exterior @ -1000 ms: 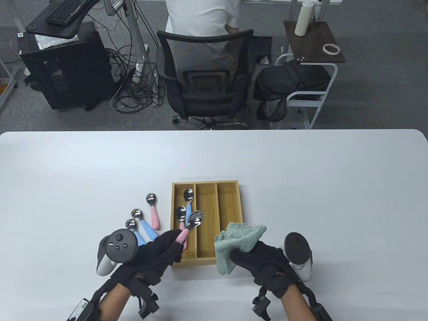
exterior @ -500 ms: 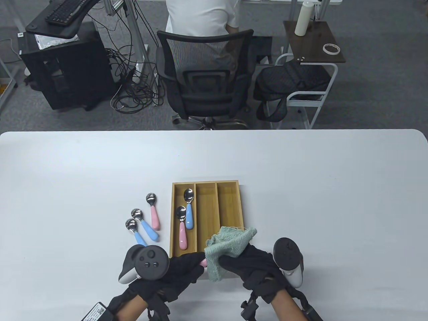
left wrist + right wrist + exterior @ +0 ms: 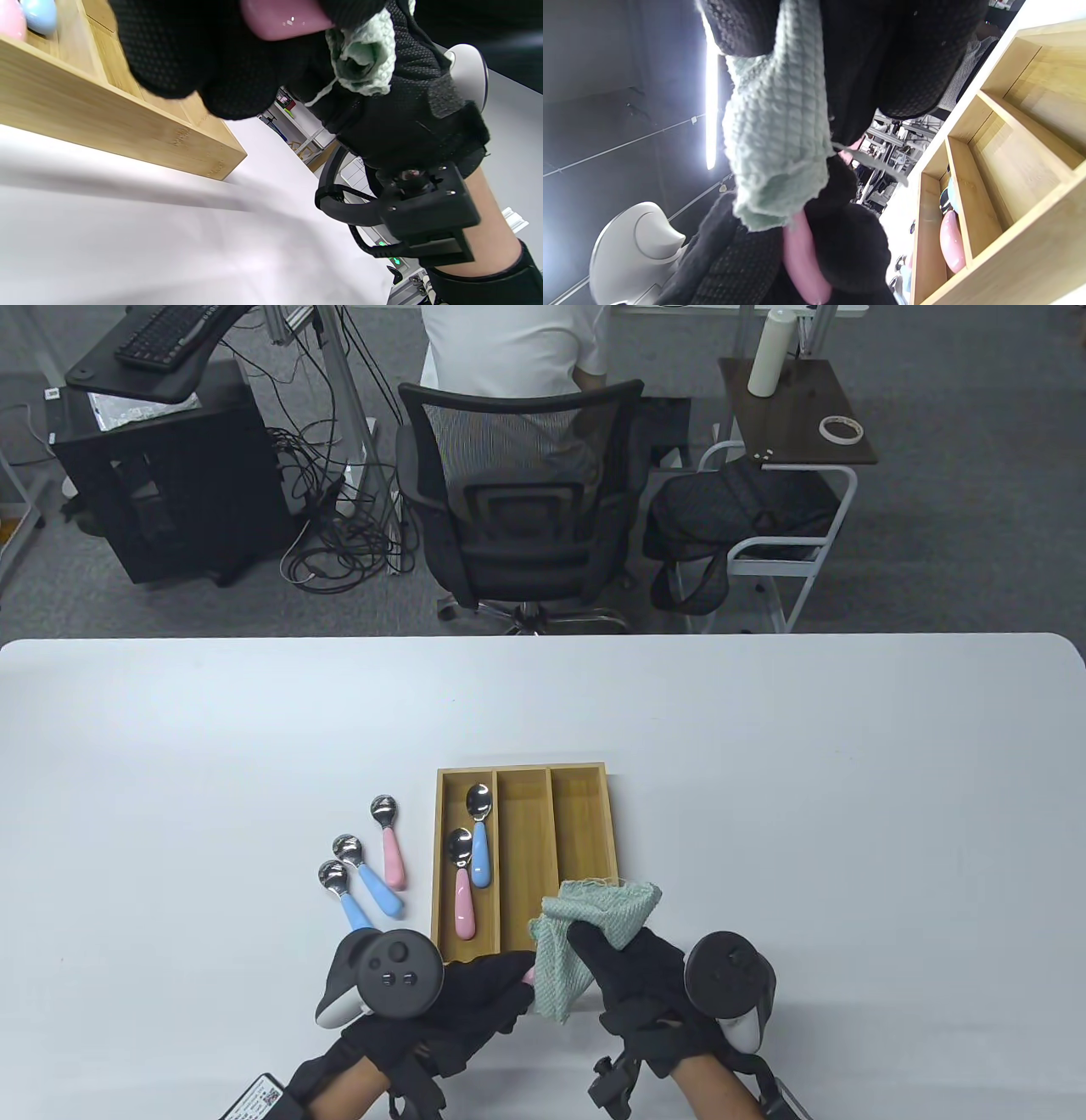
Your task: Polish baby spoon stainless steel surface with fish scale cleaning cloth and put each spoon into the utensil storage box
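My left hand (image 3: pixel 484 984) grips a pink-handled baby spoon (image 3: pixel 280 19) by its handle, just in front of the wooden utensil box (image 3: pixel 581 789). The spoon's steel bowl is hidden inside the green fish scale cloth (image 3: pixel 598 920), which my right hand (image 3: pixel 628 976) holds wrapped around it. The pink handle (image 3: pixel 801 258) shows below the cloth (image 3: pixel 776 127) in the right wrist view. A pink spoon (image 3: pixel 461 882) and a blue spoon (image 3: pixel 479 836) lie in the box's left compartment. Left of the box lie a pink spoon (image 3: pixel 389 840) and two blue spoons (image 3: pixel 366 875) (image 3: pixel 344 892).
The box's middle and right compartments (image 3: pixel 526 857) hold nothing. Beyond the white table's (image 3: pixel 764 780) far edge stand an office chair (image 3: pixel 522 500) with a seated person, a side table (image 3: pixel 793 411) and a computer stand (image 3: pixel 161 449).
My left hand drew the pink spoon back from over the box toward the front edge. My right hand closed in with the cloth and wrapped it over the spoon's bowl.
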